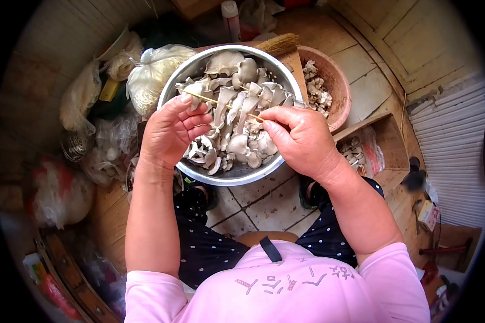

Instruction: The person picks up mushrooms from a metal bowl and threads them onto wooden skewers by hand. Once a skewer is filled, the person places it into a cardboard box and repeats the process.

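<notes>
Skewer [221,102] pinched at either end, left hand [170,132] closed on one tip and right hand [302,137] clenched on the other, spanning both grips just above mushrooms [237,142] in bowl [237,177]; likely snapping or pricked fingertip under excess endwise pressure, judging by thin shaft.

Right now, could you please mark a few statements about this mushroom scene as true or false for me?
1. The left hand and right hand both hold one thin skewer. True.
2. The metal bowl is empty. False: it is full of mushrooms.
3. Mushroom pieces are threaded on the skewer. True.
4. The pink basin lies left of the bowl. False: it sits to the bowl's right.
</notes>
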The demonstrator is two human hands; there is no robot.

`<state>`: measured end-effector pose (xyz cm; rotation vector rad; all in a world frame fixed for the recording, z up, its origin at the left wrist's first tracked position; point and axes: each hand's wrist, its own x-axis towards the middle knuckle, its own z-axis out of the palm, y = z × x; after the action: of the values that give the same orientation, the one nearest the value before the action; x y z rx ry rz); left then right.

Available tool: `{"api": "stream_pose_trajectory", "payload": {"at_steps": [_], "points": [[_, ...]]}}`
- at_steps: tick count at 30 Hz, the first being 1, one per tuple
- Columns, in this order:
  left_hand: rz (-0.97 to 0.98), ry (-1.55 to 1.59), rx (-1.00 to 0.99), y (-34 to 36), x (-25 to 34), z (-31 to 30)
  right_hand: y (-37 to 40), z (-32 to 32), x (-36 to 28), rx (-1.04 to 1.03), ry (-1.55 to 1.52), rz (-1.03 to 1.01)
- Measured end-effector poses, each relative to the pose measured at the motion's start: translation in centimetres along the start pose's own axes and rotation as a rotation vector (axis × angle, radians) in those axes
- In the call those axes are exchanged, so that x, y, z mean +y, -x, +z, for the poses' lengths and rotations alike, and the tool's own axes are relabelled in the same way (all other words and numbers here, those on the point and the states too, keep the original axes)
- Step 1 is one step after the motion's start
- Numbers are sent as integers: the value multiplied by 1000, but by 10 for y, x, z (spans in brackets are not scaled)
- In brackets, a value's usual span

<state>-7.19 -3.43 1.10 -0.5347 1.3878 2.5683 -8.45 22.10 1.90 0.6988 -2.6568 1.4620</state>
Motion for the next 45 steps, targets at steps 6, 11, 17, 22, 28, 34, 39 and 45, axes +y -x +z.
{"api": "stream_pose_trajectory", "payload": {"at_steps": [6,11,17,22,28,34,39,45], "points": [[8,118,59,-12,-5,-5,0,0,0,-8,12,-8],[13,264,77,-15,-1,-15,1,-1,1,-22,30,-12],[23,294,112,-17,0,-19,2,-2,-1,-36,24,-14],[43,261,167,-16,0,-16,2,-3,-1,-23,39,-28],[100,126,206,-12,-2,-8,3,-2,0,-13,45,-27],[139,-102,235,-8,-4,0,5,0,1,-2,87,-49],[129,-196,270,-3,-8,10,8,3,6,38,70,-33],[62,-251,246,4,-13,25,8,5,7,39,37,-41]]}}
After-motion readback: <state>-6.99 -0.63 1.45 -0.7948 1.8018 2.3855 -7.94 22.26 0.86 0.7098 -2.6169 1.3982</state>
